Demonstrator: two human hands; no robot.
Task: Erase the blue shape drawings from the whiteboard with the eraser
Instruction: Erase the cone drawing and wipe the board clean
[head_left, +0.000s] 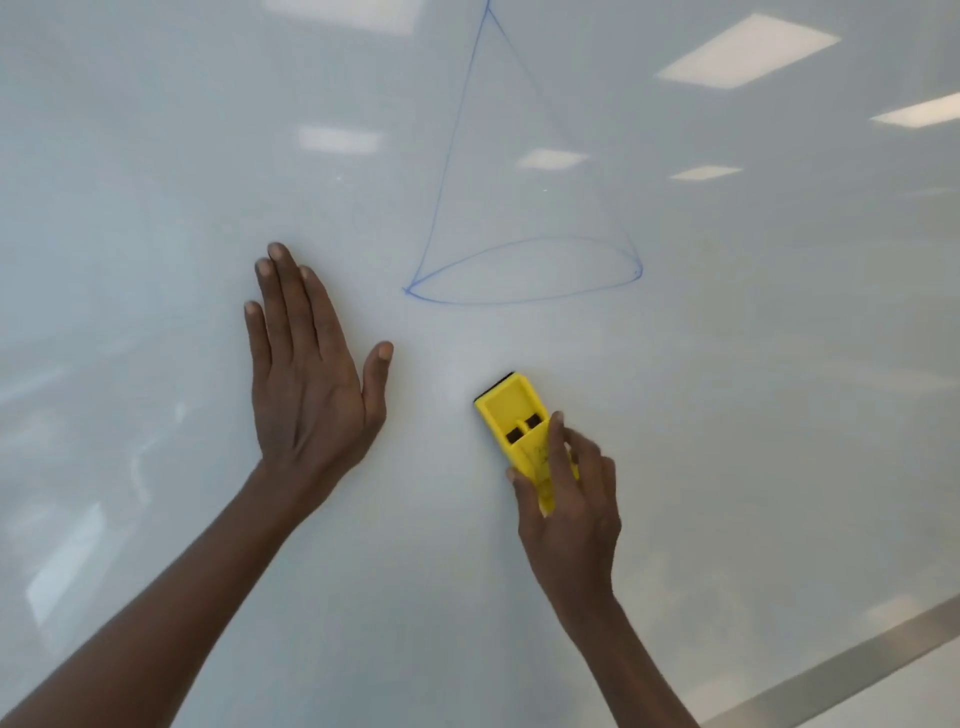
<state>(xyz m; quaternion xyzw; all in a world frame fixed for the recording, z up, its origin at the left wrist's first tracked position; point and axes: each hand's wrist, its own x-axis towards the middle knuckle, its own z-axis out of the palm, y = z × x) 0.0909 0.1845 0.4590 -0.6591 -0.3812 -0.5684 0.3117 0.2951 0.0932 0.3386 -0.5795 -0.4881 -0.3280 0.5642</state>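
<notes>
The eraser (511, 415), yellow plastic with a dark pad, is gripped by the right hand (569, 499) below the blue cone drawing (519, 270), left hand (306, 374) flat, fingers straight.

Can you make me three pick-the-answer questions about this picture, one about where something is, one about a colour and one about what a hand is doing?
1. Where is the eraser compared with the cone drawing?
A. below it
B. on top of it
C. above it

2. What colour is the eraser's body?
A. red
B. yellow
C. green

3. What is the left hand doing?
A. holding a pen
B. making a fist
C. lying flat on the whiteboard with straight fingers

Answers:
1 A, the eraser sits lower on the board, apart from the cone's rounded base.
2 B, its plastic body is bright yellow with a dark pad at the edge.
3 C, the fingers are stretched out against the board, while the right hand grips the eraser.
</notes>
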